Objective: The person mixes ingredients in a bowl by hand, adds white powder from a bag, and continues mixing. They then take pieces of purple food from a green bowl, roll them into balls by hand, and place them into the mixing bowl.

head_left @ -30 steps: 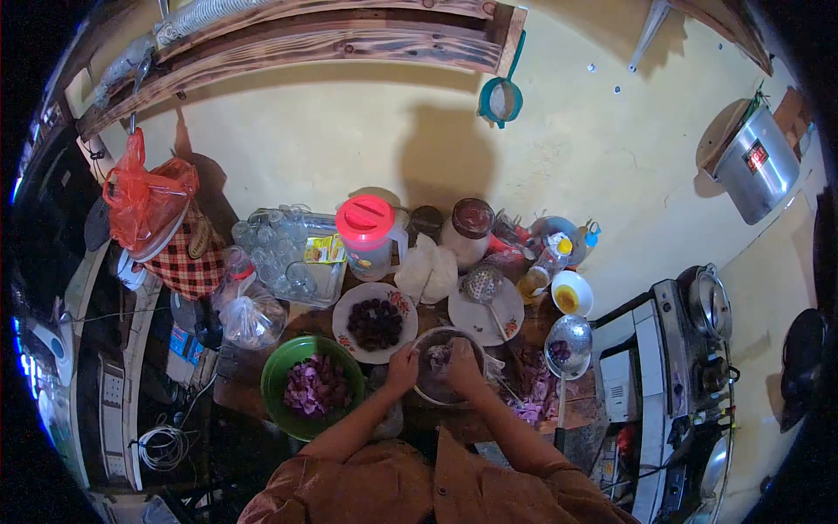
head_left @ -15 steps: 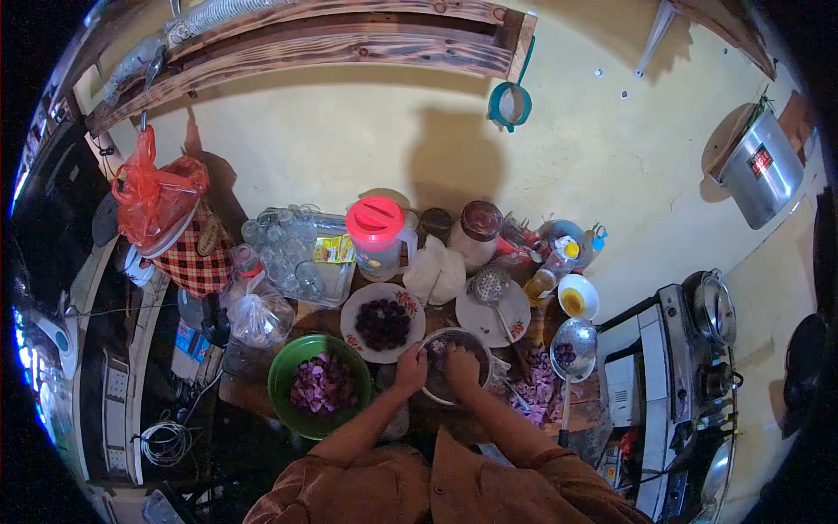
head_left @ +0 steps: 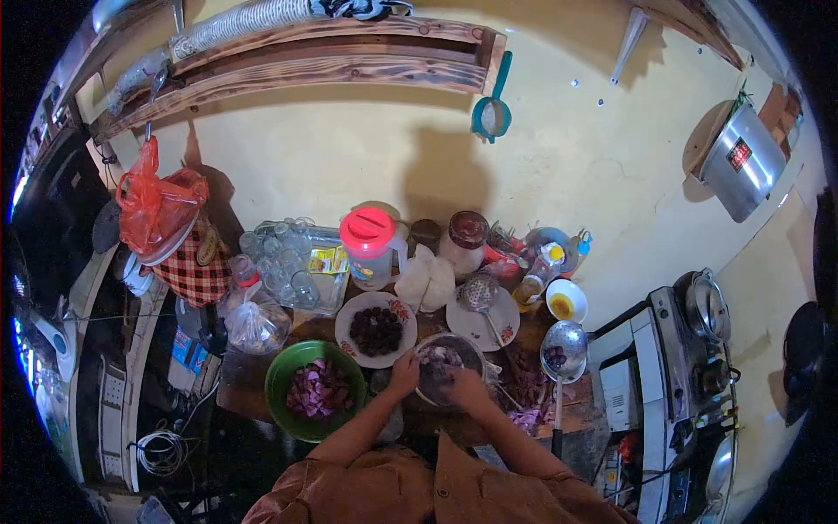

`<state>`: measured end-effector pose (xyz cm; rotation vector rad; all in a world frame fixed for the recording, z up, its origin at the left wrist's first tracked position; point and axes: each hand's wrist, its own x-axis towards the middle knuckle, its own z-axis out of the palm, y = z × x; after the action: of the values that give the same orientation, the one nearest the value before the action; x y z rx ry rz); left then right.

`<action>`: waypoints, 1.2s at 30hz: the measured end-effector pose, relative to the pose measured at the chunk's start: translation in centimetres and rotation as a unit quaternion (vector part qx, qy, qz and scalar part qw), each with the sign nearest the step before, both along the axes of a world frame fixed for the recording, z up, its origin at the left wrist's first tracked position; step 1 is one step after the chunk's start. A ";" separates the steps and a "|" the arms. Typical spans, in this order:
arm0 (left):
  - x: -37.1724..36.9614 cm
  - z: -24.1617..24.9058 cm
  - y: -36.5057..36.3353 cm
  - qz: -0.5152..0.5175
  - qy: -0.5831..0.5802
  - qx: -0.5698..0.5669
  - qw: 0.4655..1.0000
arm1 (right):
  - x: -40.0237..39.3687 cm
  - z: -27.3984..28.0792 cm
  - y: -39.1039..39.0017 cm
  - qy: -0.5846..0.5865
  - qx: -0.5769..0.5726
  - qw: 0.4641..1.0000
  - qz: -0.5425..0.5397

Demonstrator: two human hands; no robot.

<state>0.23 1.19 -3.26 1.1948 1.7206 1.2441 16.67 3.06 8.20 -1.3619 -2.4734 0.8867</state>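
A round metal bowl (head_left: 452, 340) stands at the front of the table, with pale purplish pieces (head_left: 439, 357) inside. My left hand (head_left: 404, 374) is closed on the bowl's left rim. Over the near right part of the bowl is my right hand (head_left: 468, 389), its fingers reaching inside, where they are too dark to make out. Left of the bowl is a green basin (head_left: 272, 403) of purple chunks (head_left: 319, 389). Behind my left hand, a flowered plate (head_left: 344, 325) carries dark round balls (head_left: 376, 331).
A skimmer (head_left: 479, 294) rests on another plate (head_left: 457, 320). On the right lies a long-handled ladle (head_left: 565, 338) with dark balls, near purple peelings (head_left: 531, 419). A pink-lidded jug (head_left: 368, 240), a glass tray (head_left: 332, 293) and jars stand behind. The stove (head_left: 672, 319) is at right.
My right hand has drawn back toward the bowl's near side, showing more of the pale pieces. My left hand stays at the rim. The whole view has shifted slightly.
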 end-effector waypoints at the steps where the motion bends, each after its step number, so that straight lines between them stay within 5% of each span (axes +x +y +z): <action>1: -0.1 0.2 -0.1 -0.010 -0.022 -0.025 0.999 | -0.3 3.1 -0.2 -0.043 -0.056 0.997 -0.020; 2: -0.1 0.6 -0.2 -0.009 -0.021 -0.025 0.999 | -0.3 2.6 0.1 -0.042 -0.056 0.997 -0.019; 4: -0.2 1.3 -0.2 -0.021 0.019 -0.054 0.998 | -0.5 0.5 1.2 -0.010 0.191 0.981 -0.041; 11: 0.0 1.5 -0.8 -0.018 -0.050 -0.010 0.999 | -4.2 -4.9 2.8 -0.079 0.020 0.982 -0.171; 14: -0.3 -0.2 -0.6 0.023 0.008 0.012 1.000 | -3.3 -5.2 3.7 -0.019 -0.016 0.987 -0.156; 16: -0.7 -0.9 -0.4 0.005 -0.091 -0.039 0.995 | -2.3 -3.1 3.2 0.177 0.021 0.978 -0.110; 19: -0.2 -1.1 -0.4 0.017 -0.122 0.045 0.991 | -1.0 -0.2 2.5 0.252 0.032 0.967 -0.026; 22: -0.5 -1.0 -0.5 -0.005 -0.074 -0.011 0.997 | 0.5 -1.3 2.7 0.083 0.024 0.995 0.048; 26: -0.1 1.2 -0.8 0.021 -0.018 0.024 0.999 | -0.2 1.5 1.6 0.034 0.005 0.999 -0.019; 29: 0.1 1.5 -0.9 0.020 -0.026 0.005 0.999 | -0.8 1.2 1.7 0.030 -0.131 0.990 -0.049; 31: 0.3 1.1 -1.1 0.047 0.025 0.051 0.997 | -1.1 -1.1 1.2 -0.012 -0.013 0.998 -0.067; 36: 0.3 1.2 -1.0 0.042 -0.028 0.040 0.998 | -2.3 -2.3 1.2 -0.097 0.036 0.994 -0.034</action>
<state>0.57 0.16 -2.09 1.1324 1.7087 1.3957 14.32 4.22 5.89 -1.5652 -2.5538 0.6735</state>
